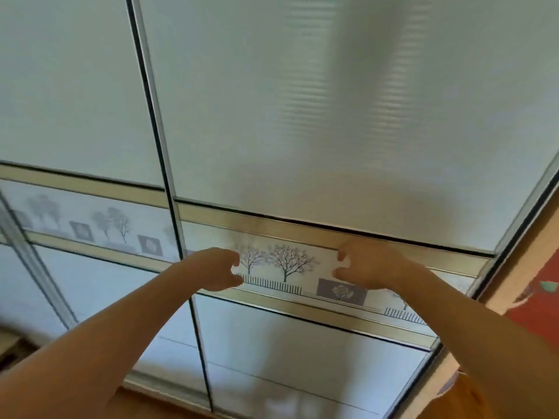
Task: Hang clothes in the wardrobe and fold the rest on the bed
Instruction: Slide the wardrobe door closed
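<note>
Reaching forward in the head view, 2 bare arms stretch toward a closed sliding wardrobe (272,116) with frosted panels. A printed tree band (284,269) crosses the door, and both hands are in front of it. The left hand (219,269) is at the band's left end, beside the vertical door edge (158,131), and the right hand (373,267) is further right along the band. Each hand is half-curled like a claw, thumb below and fingers above with a gap between. Neither holds anything, and whether the fingertips touch the glass cannot be told. No clothes, hangers or bed are visible. The wardrobe's inside is hidden behind the doors, so a door probably has to slide before anything can be hung. There are likely risks: no handle shows near the band, so fingertips could slip on the smooth panel without moving it. Fingers could also be pinched where the 2 doors overlap, left of the band. Right of the band lies a red patterned surface (532,313). Below the band is a strip of wooden floor (136,400).
</note>
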### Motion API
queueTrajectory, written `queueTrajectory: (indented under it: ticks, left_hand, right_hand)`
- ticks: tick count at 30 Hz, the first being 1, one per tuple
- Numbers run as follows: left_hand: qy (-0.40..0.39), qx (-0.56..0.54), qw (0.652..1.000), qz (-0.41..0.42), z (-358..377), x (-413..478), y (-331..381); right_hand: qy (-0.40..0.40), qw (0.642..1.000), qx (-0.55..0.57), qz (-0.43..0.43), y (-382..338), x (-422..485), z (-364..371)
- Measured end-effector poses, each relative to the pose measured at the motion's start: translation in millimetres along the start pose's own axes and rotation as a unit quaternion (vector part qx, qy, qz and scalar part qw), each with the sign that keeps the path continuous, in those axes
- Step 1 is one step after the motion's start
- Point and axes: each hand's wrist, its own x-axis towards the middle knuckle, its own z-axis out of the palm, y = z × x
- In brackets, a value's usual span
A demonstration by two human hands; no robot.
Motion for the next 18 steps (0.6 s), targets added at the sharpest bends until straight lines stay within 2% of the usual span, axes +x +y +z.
queueTrajectory:
  ticks: [4, 9, 14, 18]
  left_hand:
    - [-0.022, -0.033, 0.996, -0.081, 32, -17, -48]
    - [-0.054, -0.078, 0.976, -0.198, 65, -48, -103]
    - [-0.056, -0.13, 0.942, -0.305, 91, -90, -142]
    - [-0.048, -0.161, 0.913, -0.371, 109, -119, -163]
  right_hand:
    - [-0.062, 0.996, 0.007, -0.067, -50, 44, 28]
    - [-0.097, 0.983, 0.021, -0.156, -118, 84, 47]
    - [-0.145, 0.951, 0.046, -0.268, -191, 118, 57]
    - [-0.152, 0.924, 0.033, -0.349, -248, 135, 68]
